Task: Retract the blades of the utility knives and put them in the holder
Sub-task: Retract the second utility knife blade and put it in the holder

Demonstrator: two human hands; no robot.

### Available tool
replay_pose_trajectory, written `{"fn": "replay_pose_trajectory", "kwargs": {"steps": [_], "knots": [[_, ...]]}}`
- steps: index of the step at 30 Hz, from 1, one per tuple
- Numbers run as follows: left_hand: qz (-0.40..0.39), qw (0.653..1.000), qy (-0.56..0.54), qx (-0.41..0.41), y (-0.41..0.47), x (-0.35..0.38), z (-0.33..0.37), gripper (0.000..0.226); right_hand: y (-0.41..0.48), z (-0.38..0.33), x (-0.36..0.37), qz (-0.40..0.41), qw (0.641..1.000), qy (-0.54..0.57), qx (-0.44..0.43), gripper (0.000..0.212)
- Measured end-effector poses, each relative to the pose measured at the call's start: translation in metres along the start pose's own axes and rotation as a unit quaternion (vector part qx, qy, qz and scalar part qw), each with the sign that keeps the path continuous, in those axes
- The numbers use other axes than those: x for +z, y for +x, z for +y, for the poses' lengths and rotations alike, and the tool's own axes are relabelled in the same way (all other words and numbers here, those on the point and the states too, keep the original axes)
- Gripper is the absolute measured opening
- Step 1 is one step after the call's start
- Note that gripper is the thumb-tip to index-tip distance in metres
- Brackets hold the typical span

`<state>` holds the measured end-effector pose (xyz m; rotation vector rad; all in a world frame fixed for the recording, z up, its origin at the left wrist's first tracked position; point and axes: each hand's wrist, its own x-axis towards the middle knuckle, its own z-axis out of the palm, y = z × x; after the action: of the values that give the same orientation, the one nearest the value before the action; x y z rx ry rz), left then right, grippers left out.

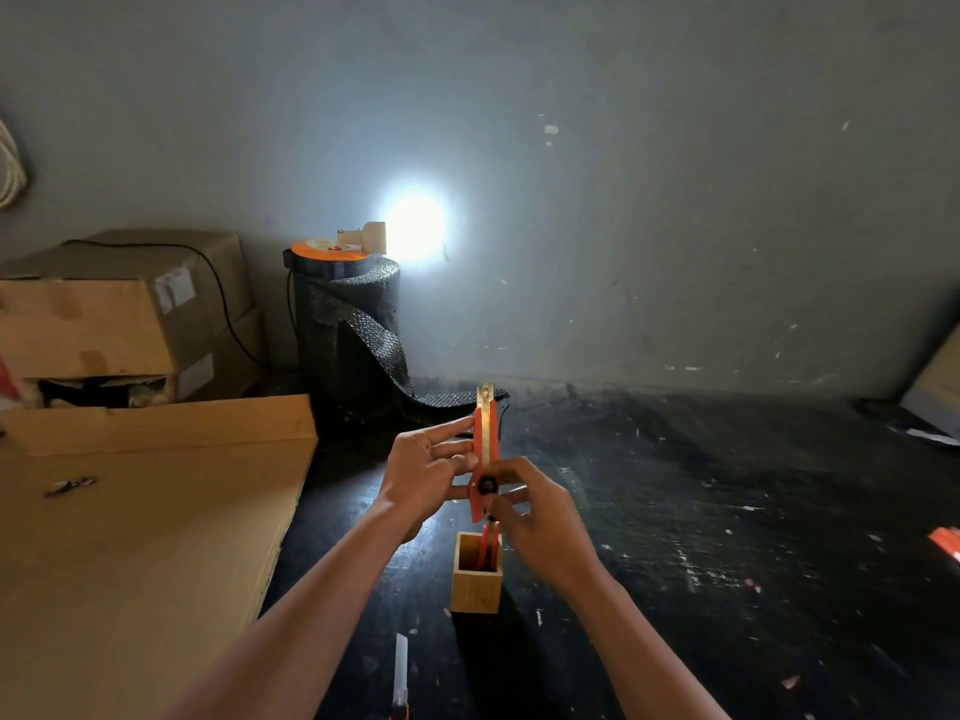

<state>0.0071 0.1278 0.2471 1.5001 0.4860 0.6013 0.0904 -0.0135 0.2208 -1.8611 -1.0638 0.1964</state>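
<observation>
An orange utility knife (487,433) stands upright in the air above the holder, its metal blade tip sticking out at the top. My left hand (423,478) grips its body from the left. My right hand (535,511) holds its lower end, fingers by the black slider knob. Below them a small square wooden holder (476,582) stands on the black table, with another orange knife (488,545) upright inside it. A third knife (400,678) with its blade extended lies on the table near the bottom edge.
A large flat cardboard sheet (140,522) covers the table's left side, with cardboard boxes (119,314) behind it. A black bubble-wrap roll (353,330) with a lamp on top stands at the back. An orange object (948,547) lies at the right edge.
</observation>
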Motion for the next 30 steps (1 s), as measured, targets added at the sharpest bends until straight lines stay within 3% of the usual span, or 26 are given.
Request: {"fn": "replay_pose_trajectory", "kwargs": {"steps": [2,5,12,20,24,28,30], "knots": [[-0.004,1.0,-0.005,-0.003,0.001,0.001,0.0,0.051,0.002,0.001,0.002,0.024,0.999,0.008,0.021,0.018],[-0.006,1.0,-0.011,-0.008,0.002,0.002,-0.002,0.052,0.001,0.0,0.004,0.052,0.998,0.022,0.036,0.025],[-0.007,1.0,-0.022,-0.007,0.005,-0.002,-0.002,0.05,0.008,0.004,0.002,0.003,1.0,0.007,-0.02,0.031],[-0.009,1.0,-0.025,-0.008,0.007,-0.004,-0.008,0.052,0.009,0.01,0.016,0.021,1.0,0.007,0.006,0.02],[-0.013,0.999,-0.033,-0.015,0.008,-0.006,-0.017,0.053,0.008,0.016,0.027,0.027,0.999,0.013,0.018,0.03],[-0.026,0.998,-0.047,-0.023,0.01,-0.009,-0.029,0.052,0.016,0.023,0.023,0.03,0.995,0.073,0.058,0.022],[-0.036,0.997,-0.063,-0.031,0.012,-0.008,-0.038,0.052,0.025,0.024,0.021,0.036,0.989,0.117,0.079,0.031]]}}
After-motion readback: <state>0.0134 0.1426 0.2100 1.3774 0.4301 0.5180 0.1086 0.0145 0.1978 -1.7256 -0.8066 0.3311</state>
